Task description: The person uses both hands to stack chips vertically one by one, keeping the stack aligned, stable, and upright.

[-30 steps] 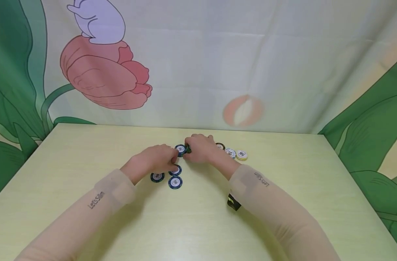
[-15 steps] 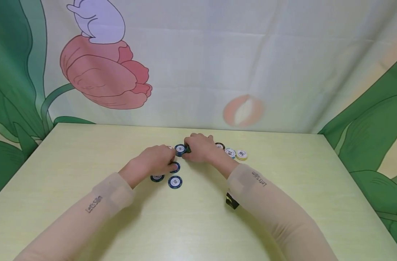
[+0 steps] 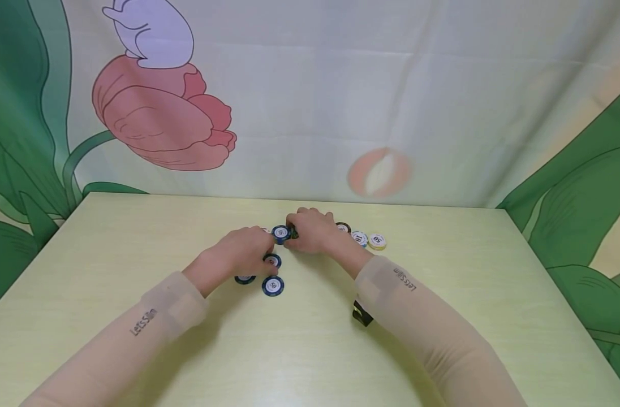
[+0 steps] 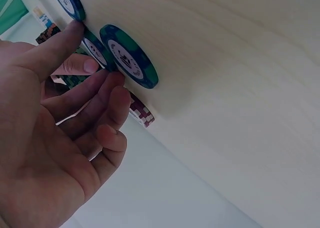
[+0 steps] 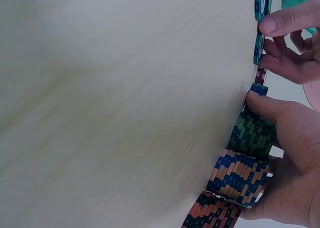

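Note:
In the head view my left hand [image 3: 241,251] holds a blue poker chip [image 3: 272,261] by its edges, thumb on the near side and fingers on the far side. The left wrist view shows that chip [image 4: 95,48] between thumb and fingertips, beside two other blue chips. Farther back, my right hand [image 3: 312,230] grips a short stack of blue chips [image 3: 281,232] from the right, thumb in front. Its far fingers are largely hidden. Against its thumb in the right wrist view stands a stack of green chips [image 5: 251,133]. Two loose blue chips [image 3: 272,286] lie near my left thumb.
To the right of my right hand stand stacks of black-edged [image 3: 343,227], light blue [image 3: 360,238] and yellow-edged chips [image 3: 377,241]. A dark red-and-white stack [image 4: 142,111] sits behind my left hand. A black object [image 3: 362,314] shows beside my right sleeve. A printed curtain [image 3: 310,102] hangs behind the table.
My left thumb has slid off the top of the chip to its near edge, and the chip has shifted slightly back. My right hand has barely moved at the blue stack.

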